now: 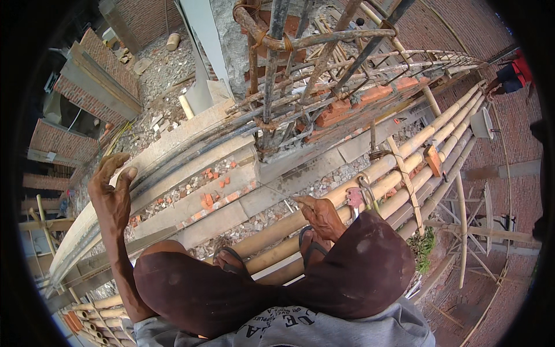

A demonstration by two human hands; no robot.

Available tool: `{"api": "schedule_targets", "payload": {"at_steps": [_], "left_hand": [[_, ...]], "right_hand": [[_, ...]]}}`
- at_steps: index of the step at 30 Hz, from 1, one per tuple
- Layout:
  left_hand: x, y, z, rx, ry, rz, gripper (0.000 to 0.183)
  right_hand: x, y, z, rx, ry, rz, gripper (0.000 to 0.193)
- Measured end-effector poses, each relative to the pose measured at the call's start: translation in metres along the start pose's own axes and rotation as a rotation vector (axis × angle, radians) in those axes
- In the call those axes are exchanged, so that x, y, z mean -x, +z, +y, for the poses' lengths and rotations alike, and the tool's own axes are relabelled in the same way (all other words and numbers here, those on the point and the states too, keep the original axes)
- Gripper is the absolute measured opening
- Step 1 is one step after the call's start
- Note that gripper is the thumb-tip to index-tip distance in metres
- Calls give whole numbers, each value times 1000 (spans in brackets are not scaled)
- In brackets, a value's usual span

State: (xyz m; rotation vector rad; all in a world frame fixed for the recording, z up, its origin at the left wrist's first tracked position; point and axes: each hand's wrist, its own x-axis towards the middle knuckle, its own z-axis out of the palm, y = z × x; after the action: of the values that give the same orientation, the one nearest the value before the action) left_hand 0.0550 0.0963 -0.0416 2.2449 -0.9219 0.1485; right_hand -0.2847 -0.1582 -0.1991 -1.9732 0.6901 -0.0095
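Note:
I squat in sandals on bamboo scaffold poles (347, 191) high beside a wall under construction. My left hand (111, 186) rests with fingers spread on the long steel reinforcing bars (191, 153) that run along the wall top. My right hand (321, 215) is closed around a thin wire or string (272, 188) stretched toward the rusty upright rebar cage (277, 75). Red-handled pincers (354, 198) hang on the bamboo just right of that hand.
Concrete formwork (277, 179) filled with rubble and brick bits lies in front of my feet. Brick walls surround the site, with a rubble-strewn floor (162, 69) far below. Another person (511, 72) is at the far upper right. A bamboo frame (462, 231) drops away at right.

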Motion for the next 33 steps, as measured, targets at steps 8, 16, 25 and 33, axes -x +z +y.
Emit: {"api": "schedule_targets", "payload": {"at_steps": [8, 16, 25, 33], "left_hand": [[-73, 64, 118, 124, 249, -383, 35], [-88, 103, 134, 70, 198, -498, 17], [-96, 107, 101, 443, 125, -584, 27], [-94, 104, 87, -66, 187, -676, 27]], "right_hand": [[3, -12, -1, -51, -157, 121, 27], [22, -4, 16, -162, -114, 279, 26], [13, -30, 13, -330, 150, 54, 28], [11, -54, 15, -433, 107, 224, 30]]}}
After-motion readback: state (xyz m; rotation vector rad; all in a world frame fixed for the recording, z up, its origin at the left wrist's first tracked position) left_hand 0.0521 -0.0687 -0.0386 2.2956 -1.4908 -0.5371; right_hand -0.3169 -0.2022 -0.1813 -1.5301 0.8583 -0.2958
